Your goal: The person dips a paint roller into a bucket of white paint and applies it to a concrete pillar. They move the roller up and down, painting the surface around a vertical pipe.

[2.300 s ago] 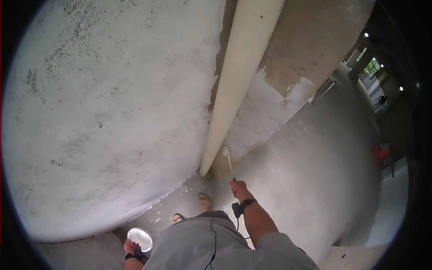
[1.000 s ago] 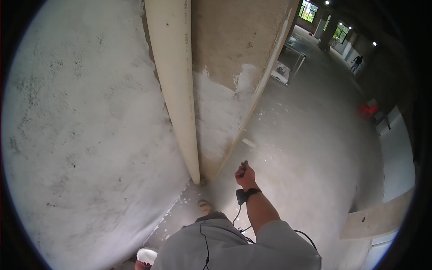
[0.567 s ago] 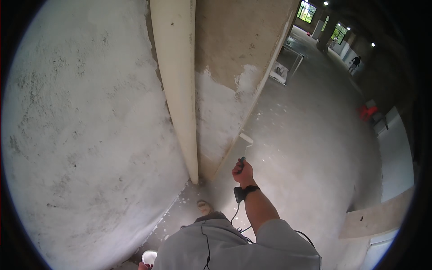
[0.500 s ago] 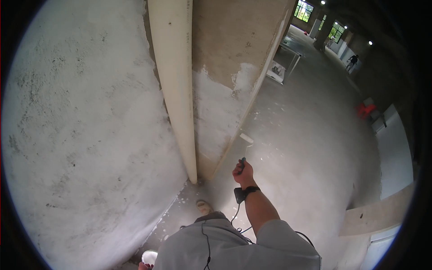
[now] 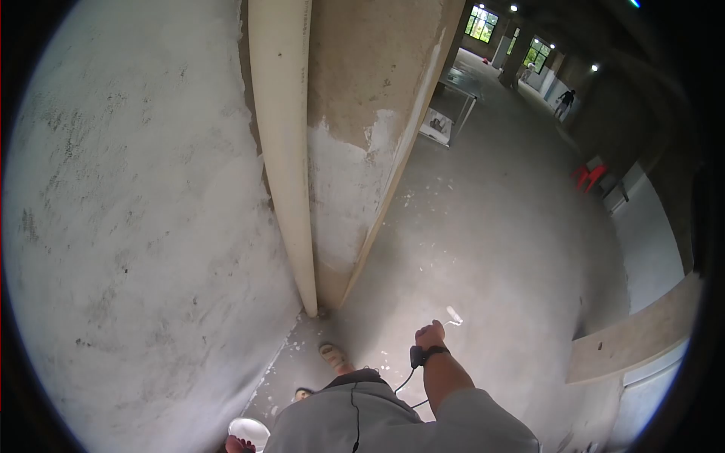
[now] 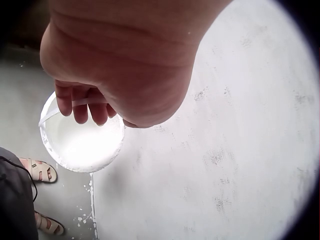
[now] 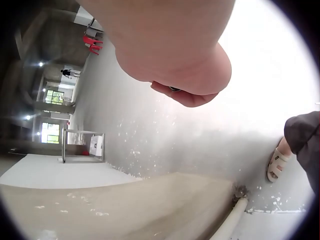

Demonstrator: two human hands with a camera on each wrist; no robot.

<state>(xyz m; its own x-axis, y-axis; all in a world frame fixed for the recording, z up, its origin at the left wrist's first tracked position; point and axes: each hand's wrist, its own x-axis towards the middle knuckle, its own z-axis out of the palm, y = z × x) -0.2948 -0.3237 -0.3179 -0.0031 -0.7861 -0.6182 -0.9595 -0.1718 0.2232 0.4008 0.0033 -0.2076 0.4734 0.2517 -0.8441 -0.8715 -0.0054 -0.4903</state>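
Note:
My right hand (image 5: 430, 333) grips a small paint roller, whose white sleeve (image 5: 454, 315) shows above the floor to the right of the hand. In the right wrist view that hand (image 7: 180, 65) has curled fingers, and a bit of the dark handle shows between them; the roller head is hidden there. At the lower left, my left hand (image 5: 240, 445) is beside a white bucket (image 5: 257, 429). The left wrist view shows the left hand's (image 6: 120, 65) fingers hooked round the bucket's strap handle (image 6: 49, 116), with bright white paint (image 6: 85, 137) inside.
A cream pipe (image 5: 283, 151) runs down the corner between a white-coated wall (image 5: 151, 226) and a partly coated brown wall (image 5: 370, 75). White spots dot the floor (image 5: 491, 226). Farther off stand a metal-framed stand (image 5: 462, 113), a red chair (image 5: 589, 177) and a person (image 5: 564, 102).
The roller was at the narrow wall beside the pipe, then came off past its edge. It has since swung right and nearer my body, over the floor. The head view has shifted right.

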